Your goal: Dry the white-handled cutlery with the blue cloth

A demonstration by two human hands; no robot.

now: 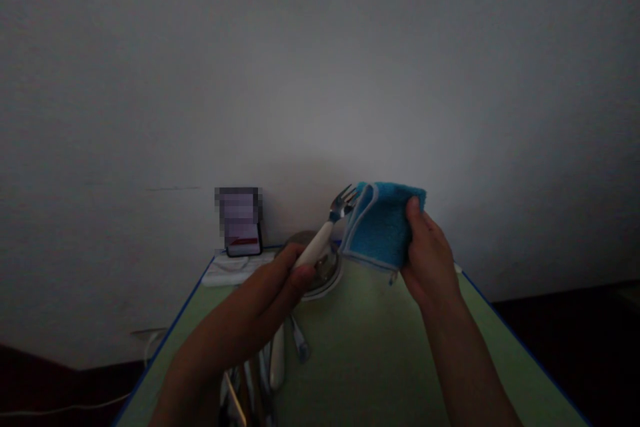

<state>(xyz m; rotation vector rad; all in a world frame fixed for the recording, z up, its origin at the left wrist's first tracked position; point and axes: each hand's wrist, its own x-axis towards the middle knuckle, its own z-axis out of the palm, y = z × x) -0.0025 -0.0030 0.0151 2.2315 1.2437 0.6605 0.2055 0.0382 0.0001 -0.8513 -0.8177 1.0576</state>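
Note:
My left hand (pixel 280 283) is closed around the white handle of a fork (pixel 316 247), whose metal tines point up and to the right. A folded blue cloth (pixel 383 227) with a pale edge is gripped at its right side by my right hand (pixel 430 250), thumb on the front. The fork's tines are close to the cloth's left edge; whether they touch, I cannot tell. Behind the fork stands a round metal bowl (pixel 327 283), partly hidden by my left hand. Under my left forearm lie several utensils, among them a white handle (pixel 277 360) and a metal one (pixel 301 341).
A light green table (pixel 360 353) with blue edges stands against a grey wall (pixel 320 67). At its back left, a phone (pixel 244 223) leans upright by a white flat item (pixel 225 270). A white cable (pixel 75 407) runs at the lower left.

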